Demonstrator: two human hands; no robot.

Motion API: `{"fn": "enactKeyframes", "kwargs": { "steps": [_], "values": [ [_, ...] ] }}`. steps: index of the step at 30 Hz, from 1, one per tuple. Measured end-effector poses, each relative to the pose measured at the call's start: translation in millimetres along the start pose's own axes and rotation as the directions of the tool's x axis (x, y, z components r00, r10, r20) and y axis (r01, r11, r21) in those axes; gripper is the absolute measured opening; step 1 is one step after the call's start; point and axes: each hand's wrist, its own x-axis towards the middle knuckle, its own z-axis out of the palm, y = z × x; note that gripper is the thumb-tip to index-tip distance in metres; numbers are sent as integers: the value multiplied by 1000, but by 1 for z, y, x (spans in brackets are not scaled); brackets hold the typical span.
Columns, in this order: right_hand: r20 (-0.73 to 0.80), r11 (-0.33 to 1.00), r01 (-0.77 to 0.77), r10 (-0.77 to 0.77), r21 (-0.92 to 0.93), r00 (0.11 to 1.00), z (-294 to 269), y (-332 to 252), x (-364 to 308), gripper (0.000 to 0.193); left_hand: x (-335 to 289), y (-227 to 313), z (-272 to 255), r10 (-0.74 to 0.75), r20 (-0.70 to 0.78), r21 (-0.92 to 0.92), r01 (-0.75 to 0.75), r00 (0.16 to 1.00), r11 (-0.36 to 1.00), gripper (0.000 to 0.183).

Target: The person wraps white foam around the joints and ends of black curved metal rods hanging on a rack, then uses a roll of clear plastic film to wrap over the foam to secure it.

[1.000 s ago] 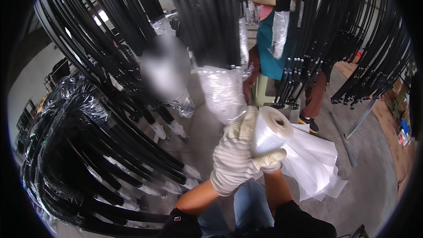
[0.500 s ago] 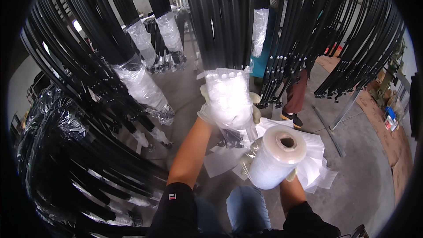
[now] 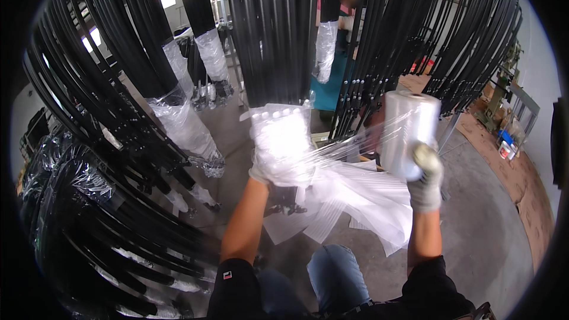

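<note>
A bundle of long black bars [image 3: 272, 53] hangs in front of me, its lower end wrapped in white padding [image 3: 278, 139] under clear film. My left hand [image 3: 259, 170], gloved, is closed round the lower part of this wrapped end; most of its fingers are hidden. Out to the right, my gloved right hand [image 3: 428, 179] grips a roll of clear stretch film [image 3: 409, 130], held upright. A taut strip of film [image 3: 361, 145] runs from the roll to the bundle. Below the strip, white ribbed packing sheets [image 3: 367, 201] spread from the bundle toward my right forearm.
More black bars [image 3: 379, 41] hang to the right, and film-wrapped bundles [image 3: 184, 124] to the left. Dark wrapped pieces [image 3: 83, 172] crowd the lower left. Behind the bars stands another person [image 3: 332, 83]. Brown sheeting [image 3: 504, 160] lies along the right floor.
My right hand has swung the film roll from beside my knees up and out to the right, drawing a film strip from it. The left hand remains at the bundle, now lower on it.
</note>
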Motion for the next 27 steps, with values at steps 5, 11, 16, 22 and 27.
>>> {"fn": "enactKeyframes", "kwargs": {
  "steps": [5, 11, 16, 22, 27],
  "values": [
    [-25, 972, -217, 215, -86, 976, -42, 89, 32, 38, -17, 0, 11, 16, 22, 11, -16, 1000, 1000, 41],
    [187, 792, -493, 578, -360, 794, 15, 165, 37, 38, -51, 9, 19, 41, -44, 149, -34, 998, 988, 38],
    [356, 725, -260, 576, -638, 736, 71, 204, 15, 35, -120, 55, 21, 427, -457, 845, 231, 780, 482, 36],
    [451, 654, 2, 519, -756, 727, 85, 197, 15, 33, -135, 67, 31, 439, -726, 452, -114, 530, 885, 32],
    [517, 671, 141, 402, -728, 756, 97, 180, 12, 31, -147, -22, -25, -106, -527, -433, -158, 843, 887, 38]
  ]
}}
